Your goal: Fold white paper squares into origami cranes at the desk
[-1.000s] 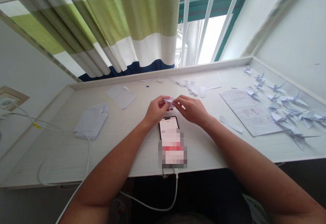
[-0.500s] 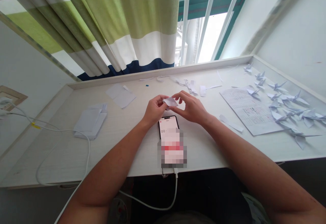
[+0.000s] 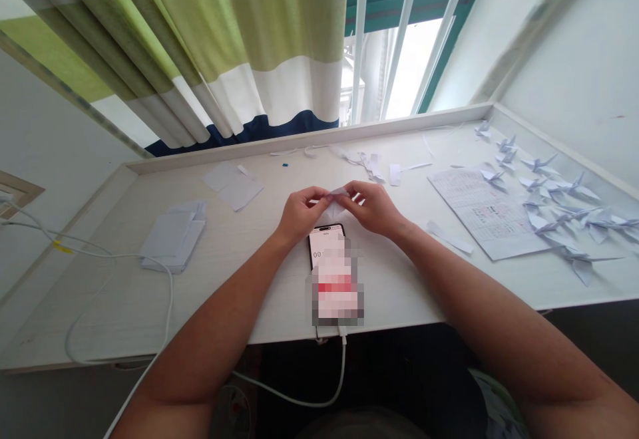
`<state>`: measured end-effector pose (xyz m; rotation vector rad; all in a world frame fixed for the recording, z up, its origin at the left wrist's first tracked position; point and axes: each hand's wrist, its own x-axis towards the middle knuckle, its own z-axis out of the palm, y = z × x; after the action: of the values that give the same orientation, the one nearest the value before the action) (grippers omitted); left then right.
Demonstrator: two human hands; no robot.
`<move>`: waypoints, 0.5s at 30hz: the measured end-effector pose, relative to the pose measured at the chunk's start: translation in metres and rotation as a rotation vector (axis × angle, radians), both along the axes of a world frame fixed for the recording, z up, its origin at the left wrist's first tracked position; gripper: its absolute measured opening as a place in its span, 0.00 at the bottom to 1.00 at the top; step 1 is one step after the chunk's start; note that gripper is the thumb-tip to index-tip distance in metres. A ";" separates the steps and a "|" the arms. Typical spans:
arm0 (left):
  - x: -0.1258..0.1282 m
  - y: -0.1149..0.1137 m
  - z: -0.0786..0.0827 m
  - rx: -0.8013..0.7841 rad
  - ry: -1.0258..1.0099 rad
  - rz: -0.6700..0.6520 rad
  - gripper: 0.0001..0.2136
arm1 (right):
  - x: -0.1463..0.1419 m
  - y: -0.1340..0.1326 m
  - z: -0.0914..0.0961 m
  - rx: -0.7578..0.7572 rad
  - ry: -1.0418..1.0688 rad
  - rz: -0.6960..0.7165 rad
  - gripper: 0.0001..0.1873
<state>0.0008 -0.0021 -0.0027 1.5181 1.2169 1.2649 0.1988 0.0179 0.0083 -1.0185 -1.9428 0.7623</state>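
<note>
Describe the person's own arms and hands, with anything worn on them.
The ungloved left hand and ungloved right hand show no rings on the visible fingers. The bare left arm and bare right arm show no sleeve, watch or bracelet.

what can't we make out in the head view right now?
Head view, all:
Small paper: folds partly covered by the left hand and right hand.
Phone: lower screen masked by pixelation.
Printed sheet: text too small to read, one side covered by cranes.
Cranes: overlapping, so the exact count is unclear.
Wall socket: cut off by the left edge.
</note>
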 end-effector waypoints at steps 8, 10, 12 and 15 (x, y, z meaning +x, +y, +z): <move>0.002 -0.002 0.001 0.049 0.075 0.089 0.10 | -0.007 0.002 -0.004 -0.099 0.044 -0.004 0.18; 0.003 -0.004 0.003 0.059 0.090 0.077 0.10 | -0.008 0.001 -0.004 -0.075 0.041 -0.027 0.16; 0.003 -0.005 0.005 0.075 0.125 0.056 0.10 | -0.008 -0.001 -0.003 -0.035 0.033 -0.041 0.13; 0.002 -0.006 0.008 0.149 0.194 0.090 0.08 | -0.010 -0.003 -0.001 0.000 0.049 -0.061 0.10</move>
<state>0.0029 -0.0076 0.0058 1.7446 1.3526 1.3152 0.1892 0.0152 0.0077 -1.0444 -1.8618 0.7459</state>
